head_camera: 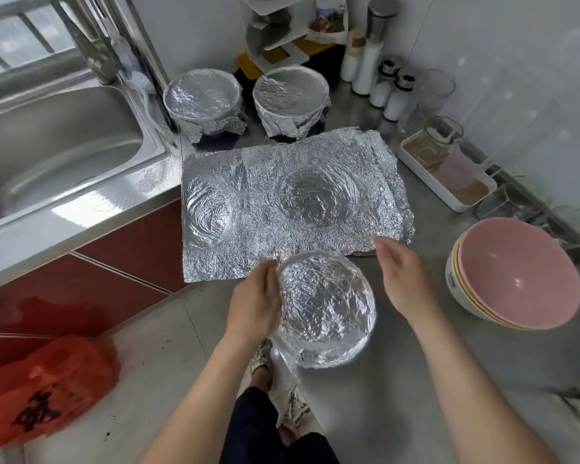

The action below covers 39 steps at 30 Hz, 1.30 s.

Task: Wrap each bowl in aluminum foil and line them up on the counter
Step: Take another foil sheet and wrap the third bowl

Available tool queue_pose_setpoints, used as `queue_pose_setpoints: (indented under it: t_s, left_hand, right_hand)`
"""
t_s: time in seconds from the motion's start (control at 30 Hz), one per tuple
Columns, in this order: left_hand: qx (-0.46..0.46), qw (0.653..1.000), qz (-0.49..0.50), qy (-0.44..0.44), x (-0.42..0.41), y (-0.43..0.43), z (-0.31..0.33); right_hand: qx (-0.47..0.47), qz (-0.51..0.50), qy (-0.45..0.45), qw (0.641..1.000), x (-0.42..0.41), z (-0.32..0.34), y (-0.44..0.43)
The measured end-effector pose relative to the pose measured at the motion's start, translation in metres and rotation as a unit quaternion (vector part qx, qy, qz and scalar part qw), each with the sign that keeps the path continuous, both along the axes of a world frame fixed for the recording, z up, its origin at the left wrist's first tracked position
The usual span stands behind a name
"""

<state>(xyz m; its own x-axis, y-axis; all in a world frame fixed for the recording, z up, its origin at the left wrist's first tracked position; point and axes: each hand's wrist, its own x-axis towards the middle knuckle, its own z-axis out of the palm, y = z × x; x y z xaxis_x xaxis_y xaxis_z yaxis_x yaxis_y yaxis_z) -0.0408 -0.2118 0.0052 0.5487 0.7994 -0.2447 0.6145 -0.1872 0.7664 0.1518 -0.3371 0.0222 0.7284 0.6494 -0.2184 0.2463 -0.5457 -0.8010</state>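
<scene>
A foil-covered bowl [325,309] sits at the counter's front edge, partly over the floor. My left hand [253,304] holds its left rim with curled fingers. Just right of the bowl, my right hand [404,279] hovers with relaxed fingers and holds nothing. Behind the bowl lies a large crinkled foil sheet [282,202] with two round dents. Two foil-wrapped bowls [203,102] [290,100] stand side by side at the back of the counter. A stack of unwrapped bowls [513,279], pink one on top, rests at the right.
A steel sink [57,152] and tap fill the left. Spice jars [392,88], a white tray [446,172] with glass jars and a rack line the back right wall. An orange plastic bag [44,390] hangs at lower left over the floor.
</scene>
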Motion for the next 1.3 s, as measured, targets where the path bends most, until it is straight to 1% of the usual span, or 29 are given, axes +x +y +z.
queue_pose_setpoints:
  t_s: [0.1,0.17,0.2,0.23,0.3,0.37,0.47,0.5,0.53,0.63,0.73,0.9,0.97,1.0,1.03,1.1,1.13,1.2,1.3]
  left_hand:
    - [-0.014,0.998,0.038,0.041,-0.016,-0.014,0.01]
    - [0.006,0.995,0.046,0.086,-0.023,-0.02,0.017]
    - [0.015,0.994,0.06,0.094,-0.024,-0.02,0.019]
    - [0.012,0.994,0.076,0.081,-0.022,-0.019,0.021]
    - [-0.03,0.996,0.089,0.009,-0.013,-0.011,0.022]
    - [-0.074,0.994,0.064,-0.056,0.0,-0.004,0.017]
    - [-0.117,0.989,0.034,-0.086,0.014,-0.002,0.009]
    - [-0.125,0.987,0.04,-0.092,0.016,-0.005,0.007]
    - [-0.128,0.985,0.053,-0.102,0.016,-0.008,0.005]
    - [-0.127,0.978,0.107,-0.127,0.015,-0.022,0.0]
    - [-0.123,0.972,0.154,-0.129,0.015,-0.03,-0.008]
    - [-0.145,0.957,0.204,-0.147,0.015,-0.036,-0.012]
    - [-0.139,0.96,0.202,-0.138,0.013,-0.036,-0.009]
    - [-0.113,0.967,0.188,-0.13,0.012,-0.035,-0.007]
    - [-0.068,0.978,0.161,-0.116,0.012,-0.032,-0.003]
    - [0.045,0.995,0.068,-0.063,0.016,-0.023,0.004]
    - [0.081,0.996,0.016,-0.036,0.021,-0.018,0.005]
    - [0.11,0.992,-0.062,0.003,0.03,-0.011,0.005]
    - [0.132,0.985,-0.102,0.041,0.036,-0.01,0.001]
  right_hand:
    - [0.04,-0.101,0.029,0.994,-0.008,-0.013,-0.019]
    - [0.071,-0.186,0.087,0.976,-0.02,-0.019,-0.027]
    - [0.089,-0.227,0.12,0.962,-0.028,-0.019,-0.029]
    - [0.102,-0.262,0.153,0.947,-0.036,-0.019,-0.032]
    - [0.105,-0.312,0.211,0.92,-0.053,-0.024,-0.036]
    - [0.105,-0.336,0.286,0.891,-0.07,-0.031,-0.037]
    - [0.151,-0.365,0.41,0.822,-0.085,-0.035,-0.031]
    - [0.159,-0.365,0.42,0.816,-0.087,-0.034,-0.028]
    - [0.158,-0.363,0.412,0.821,-0.088,-0.031,-0.024]
    - [0.138,-0.352,0.347,0.858,-0.089,-0.024,-0.016]
    - [0.132,-0.325,0.293,0.89,-0.086,-0.024,-0.012]
    - [0.129,-0.288,0.256,0.914,-0.08,-0.025,-0.007]
    - [0.132,-0.273,0.26,0.917,-0.074,-0.023,-0.007]
    - [0.134,-0.256,0.255,0.923,-0.07,-0.021,-0.008]
    - [0.137,-0.236,0.241,0.931,-0.065,-0.021,-0.009]
    - [0.135,-0.197,0.212,0.948,-0.056,-0.017,-0.008]
    - [0.133,-0.182,0.207,0.952,-0.054,-0.017,-0.007]
    - [0.129,-0.167,0.193,0.958,-0.056,-0.018,-0.003]
    - [0.108,-0.174,0.155,0.966,-0.06,-0.026,0.001]
